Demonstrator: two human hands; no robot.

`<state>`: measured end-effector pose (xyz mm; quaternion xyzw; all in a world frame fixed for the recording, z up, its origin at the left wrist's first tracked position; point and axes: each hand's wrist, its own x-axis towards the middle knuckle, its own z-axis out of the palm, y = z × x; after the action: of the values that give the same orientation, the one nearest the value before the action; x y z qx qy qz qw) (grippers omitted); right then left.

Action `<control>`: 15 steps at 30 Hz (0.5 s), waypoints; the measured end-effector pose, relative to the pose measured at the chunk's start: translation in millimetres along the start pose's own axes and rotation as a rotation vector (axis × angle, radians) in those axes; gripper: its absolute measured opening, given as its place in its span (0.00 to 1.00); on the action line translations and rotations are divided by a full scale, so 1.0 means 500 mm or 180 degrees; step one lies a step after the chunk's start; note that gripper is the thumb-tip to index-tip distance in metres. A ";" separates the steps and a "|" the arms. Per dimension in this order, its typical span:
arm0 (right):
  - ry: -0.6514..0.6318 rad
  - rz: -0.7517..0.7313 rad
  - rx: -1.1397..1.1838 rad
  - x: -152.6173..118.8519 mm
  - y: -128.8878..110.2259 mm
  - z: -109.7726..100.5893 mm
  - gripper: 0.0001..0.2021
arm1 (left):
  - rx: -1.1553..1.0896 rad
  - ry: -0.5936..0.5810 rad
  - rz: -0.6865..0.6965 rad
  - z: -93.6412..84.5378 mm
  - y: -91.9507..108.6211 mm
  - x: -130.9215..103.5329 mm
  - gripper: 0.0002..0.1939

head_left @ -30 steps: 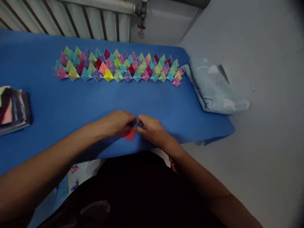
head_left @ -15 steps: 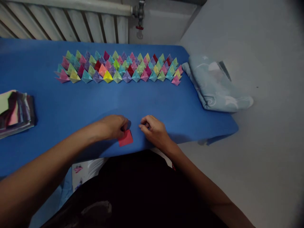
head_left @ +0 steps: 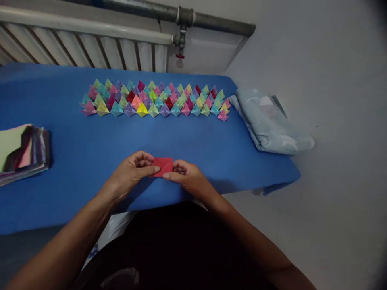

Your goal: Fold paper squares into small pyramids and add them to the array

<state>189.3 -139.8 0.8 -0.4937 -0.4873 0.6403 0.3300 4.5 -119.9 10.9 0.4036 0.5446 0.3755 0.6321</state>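
Observation:
A small red square of folded paper [head_left: 165, 163] is held between both hands near the front edge of the blue-covered table [head_left: 90, 153]. My left hand [head_left: 136, 167] pinches its left side, the thumb lying across the face and the fingers behind. On the right side, my right hand [head_left: 186, 174] grips the lower right corner between thumb and curled fingers. Faint crease lines show on the red face. Beyond the hands stand several rows of folded paper boats [head_left: 153, 110] in many colours.
A stack of coloured paper sheets [head_left: 27, 149] lies at the left. A folded grey-green cloth [head_left: 266, 125] rests at the right end by the wall [head_left: 341, 169]. Behind the table are a white radiator [head_left: 87, 44] and a pipe valve [head_left: 181, 42].
The red paper, earlier flat on the table under my left hand, is now lifted and turned square between both hands. My right hand has come onto it. The camera view has tilted up.

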 end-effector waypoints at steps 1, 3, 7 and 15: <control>-0.0009 0.0021 0.0020 0.002 -0.003 0.003 0.11 | -0.0073 0.0034 -0.0007 0.004 -0.002 -0.003 0.17; -0.0013 0.0079 -0.0007 0.003 -0.008 0.007 0.08 | -0.0155 0.0042 -0.0044 0.007 -0.004 -0.007 0.16; -0.0148 0.0244 -0.0071 0.000 -0.015 0.005 0.05 | -0.0065 -0.0305 -0.0196 -0.001 -0.001 -0.011 0.12; -0.0478 0.0406 0.0039 -0.001 -0.015 -0.008 0.06 | 0.0319 -0.0943 -0.0452 -0.018 0.007 -0.006 0.09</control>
<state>192.8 -136.8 7.8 -0.4723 -0.4742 0.6982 0.2541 -4.9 -120.5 14.4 0.4461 0.4907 0.2387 0.7094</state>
